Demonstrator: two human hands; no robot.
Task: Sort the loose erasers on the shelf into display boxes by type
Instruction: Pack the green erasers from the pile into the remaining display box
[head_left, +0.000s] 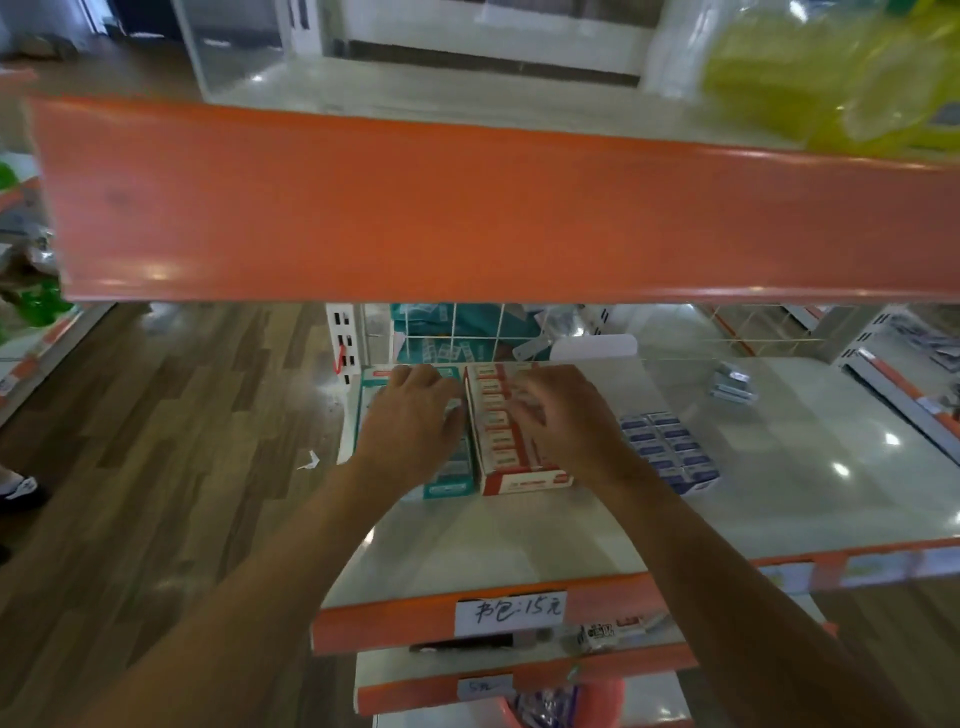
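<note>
On the white shelf (519, 535), both hands work at about 11 o'clock from its centre, over two display boxes that stand side by side and touch. The left hand (410, 421) lies palm down over the teal box (449, 487), fingers bent toward it; blur hides whether they pinch an eraser. The right hand (566, 421) is over the red box (524, 480), fingers loosely apart (the tips are smeared, so a grip cannot be told). The red box shows a full column of red-banded erasers (493, 415), which suggests that type is largely sorted. At 3 o'clock from it, blue erasers (670, 447) sit in two neat rows, though whether a box holds them is unclear. Toward 1 o'clock, a small stack of loose erasers (732, 387) lies on the shelf, well apart from the boxes. The job looks well advanced, with that stack and perhaps the blue group left to place.
</note>
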